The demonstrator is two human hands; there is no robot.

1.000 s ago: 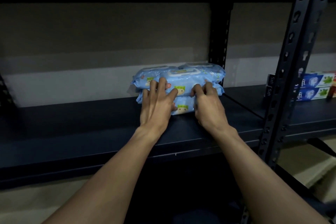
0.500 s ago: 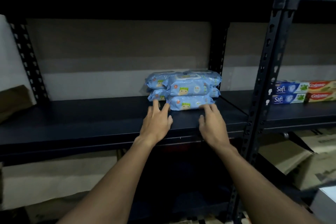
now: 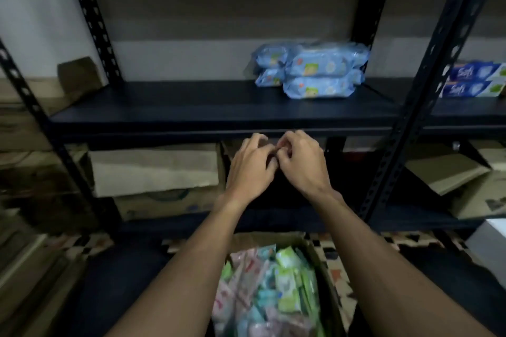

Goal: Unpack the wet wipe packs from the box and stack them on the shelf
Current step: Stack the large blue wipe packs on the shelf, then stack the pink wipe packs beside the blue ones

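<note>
**Above the hands: stack set, both hands off**

Up & ahead of both hands, the black metal shelf (image 3: pixel 191 107) carries the stack alone. 0.5 s ago fingertips were at the stack's front; they've since pulled back below the shelf lip. So this placement looks done; next is prob. another grab.

Below the wrists sits the open brown cardboard box (image 3: pixel 309 247) w/ green, pink & pale-blue soft packs (image 3: pixel 276 295) on edge, plenty left.

Above-right of the hands are the light-blue plastic wet wipe packs (image 3: pixel 317 71): at least four, two high, front pair squared, glossy film, cartoon labels.

Smallest: left hand (image 3: pixel 250 169) & right hand (image 3: pixel 301 164), both empty, fingers curled in, touching each other.
</note>
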